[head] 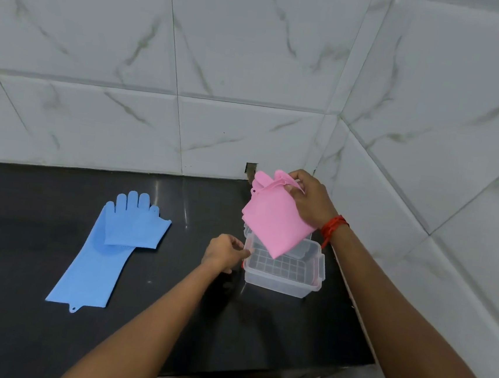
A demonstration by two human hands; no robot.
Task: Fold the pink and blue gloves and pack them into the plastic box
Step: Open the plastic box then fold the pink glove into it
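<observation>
Well to the left of the plastic box, the blue gloves are lying flat on the dark tabletop, one part-folded over the other. The left hand is loosely curled with its fingertips touching the box's left rim, steadying it. Above the box, the right hand is pinching the folded pink gloves at their upper edge, a corner dipping inside. They are looking light, floppy and springy; gripping across the fold should be stopping them unfolding.

One pink glove, one blue glove, one box.
</observation>
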